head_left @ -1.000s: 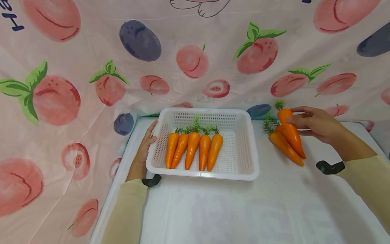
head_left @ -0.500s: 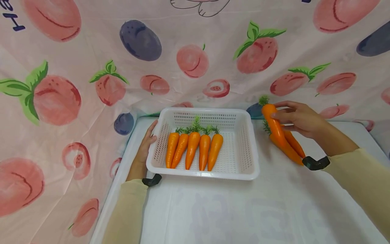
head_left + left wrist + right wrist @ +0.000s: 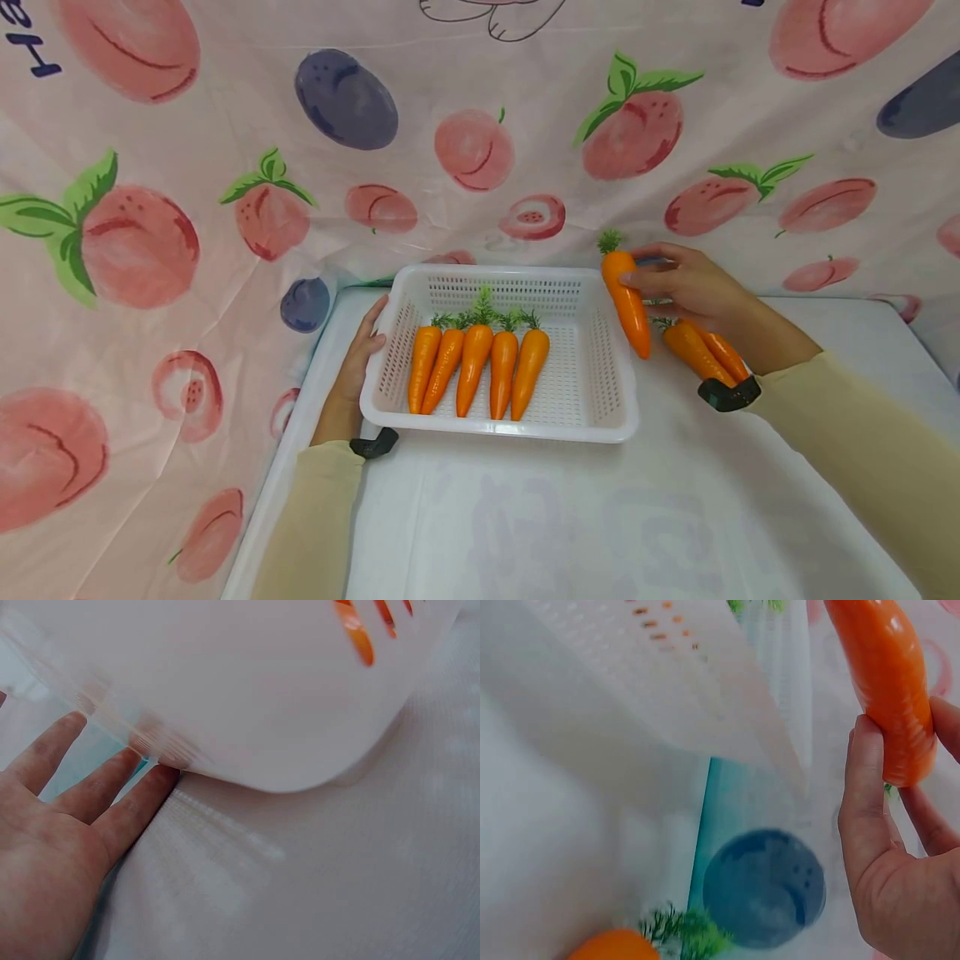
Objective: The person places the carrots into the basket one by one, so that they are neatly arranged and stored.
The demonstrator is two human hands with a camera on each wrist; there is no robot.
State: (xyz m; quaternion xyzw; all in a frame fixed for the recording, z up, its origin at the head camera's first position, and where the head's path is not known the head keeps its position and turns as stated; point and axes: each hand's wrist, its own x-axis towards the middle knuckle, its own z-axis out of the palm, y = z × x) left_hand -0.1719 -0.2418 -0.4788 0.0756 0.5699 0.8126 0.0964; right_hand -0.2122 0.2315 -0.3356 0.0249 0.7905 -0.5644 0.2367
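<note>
Cloth (image 3: 525,93) is hung behind the basket (image 3: 495,429), its left side touched by spread left fingers (image 3: 103,786); at its right, a carrot (image 3: 628,304) is pinched by right fingers (image 3: 865,769).

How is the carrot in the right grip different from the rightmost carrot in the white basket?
The held carrot is pinched in the right grip, but the rightmost carrot lies in the white basket, not held. In the head view, the held carrot's tip slants right, while the rightmost carrot's tip slants left. Both are orange, narrow toward the tip and have green leafy tops.
</note>
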